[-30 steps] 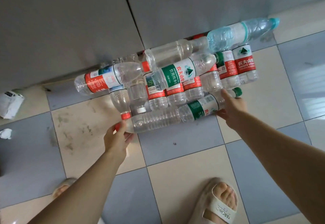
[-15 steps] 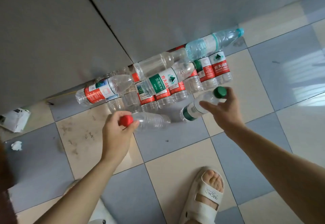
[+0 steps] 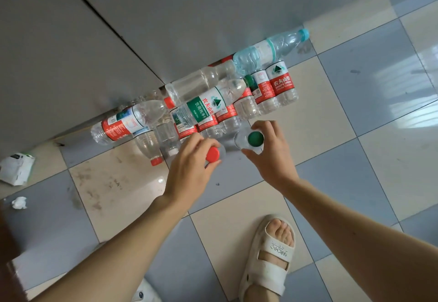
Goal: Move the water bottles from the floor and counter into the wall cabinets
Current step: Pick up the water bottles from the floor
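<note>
Several clear water bottles (image 3: 208, 109) with red or green labels lie and stand in a pile on the floor against the grey cabinet base (image 3: 166, 29). My left hand (image 3: 192, 166) grips the neck of a red-capped bottle (image 3: 212, 154), lifted and seen from above. A green-capped bottle (image 3: 255, 138) hangs upright in my right hand (image 3: 270, 154), which grips its neck. A light-blue bottle (image 3: 270, 49) lies on top at the pile's right end.
The floor is grey and cream tile (image 3: 331, 124). My sandalled right foot (image 3: 270, 261) stands in the near middle. A crumpled white packet (image 3: 16, 169) and a paper scrap (image 3: 19, 202) lie at the left.
Both hands have lifted their bottles off the floor and turned them upright, caps toward me. The view has risen and shifted left.
</note>
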`<state>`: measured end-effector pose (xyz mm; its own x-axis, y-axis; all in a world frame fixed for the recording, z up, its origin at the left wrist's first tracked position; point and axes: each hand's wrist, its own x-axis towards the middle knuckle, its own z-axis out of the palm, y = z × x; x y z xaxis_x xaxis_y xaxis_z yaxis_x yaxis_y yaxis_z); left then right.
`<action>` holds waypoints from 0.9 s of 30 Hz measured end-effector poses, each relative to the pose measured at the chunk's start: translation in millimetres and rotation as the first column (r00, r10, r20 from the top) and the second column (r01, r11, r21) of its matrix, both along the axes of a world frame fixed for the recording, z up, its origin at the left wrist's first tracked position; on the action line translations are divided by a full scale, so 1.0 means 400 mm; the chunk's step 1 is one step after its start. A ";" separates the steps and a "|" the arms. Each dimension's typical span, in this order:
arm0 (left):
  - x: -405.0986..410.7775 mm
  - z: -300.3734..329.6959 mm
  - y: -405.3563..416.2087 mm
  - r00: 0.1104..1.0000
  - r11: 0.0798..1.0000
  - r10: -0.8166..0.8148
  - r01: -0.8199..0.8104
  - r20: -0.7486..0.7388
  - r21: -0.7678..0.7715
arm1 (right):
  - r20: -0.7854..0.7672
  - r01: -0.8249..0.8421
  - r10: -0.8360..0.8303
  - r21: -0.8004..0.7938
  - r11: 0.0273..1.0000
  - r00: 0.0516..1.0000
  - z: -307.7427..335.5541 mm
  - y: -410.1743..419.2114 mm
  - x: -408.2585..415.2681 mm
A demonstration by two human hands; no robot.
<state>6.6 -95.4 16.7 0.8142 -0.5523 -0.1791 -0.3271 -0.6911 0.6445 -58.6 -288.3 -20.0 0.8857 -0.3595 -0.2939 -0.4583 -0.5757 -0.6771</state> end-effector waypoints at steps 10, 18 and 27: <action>-0.049 -0.128 0.059 0.893 0.951 0.304 -0.307 -0.333 0.046 | -0.205 0.123 -0.084 0.187 0.975 0.975 -0.068 -0.038 -0.018; -0.068 -0.242 0.013 0.758 0.874 0.410 -0.485 -0.508 -0.018 | -0.167 0.084 -0.033 0.309 0.947 0.985 -0.173 -0.036 0.016; -0.061 -0.175 0.019 0.656 0.795 0.483 -0.606 -0.580 -0.024 | -0.159 0.180 -0.124 0.419 0.890 0.980 -0.075 -0.007 0.012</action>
<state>-17.9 -87.9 -53.2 0.7881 -0.1119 -0.6053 0.4943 -0.4709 0.7307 -53.9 -291.2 -50.0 0.7763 -0.3002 -0.5542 -0.6135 -0.1580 -0.7737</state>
